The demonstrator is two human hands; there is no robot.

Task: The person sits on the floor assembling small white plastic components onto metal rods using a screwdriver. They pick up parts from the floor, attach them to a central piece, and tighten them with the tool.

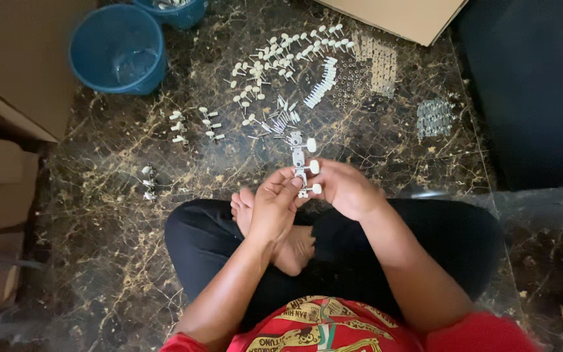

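Here, metal strip [300,164] upright, long axis vertical

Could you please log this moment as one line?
left hand: grips lower end of metal strip with three white knobs | right hand: holds it by the knobs | dark marble floor: small white-knobbed parts, blue buckets

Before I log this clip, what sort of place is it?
Probably a home or small workshop floor used for hand assembly: a dark marble floor strewn with small white-knobbed metal parts, blue buckets and cardboard boxes alongside.
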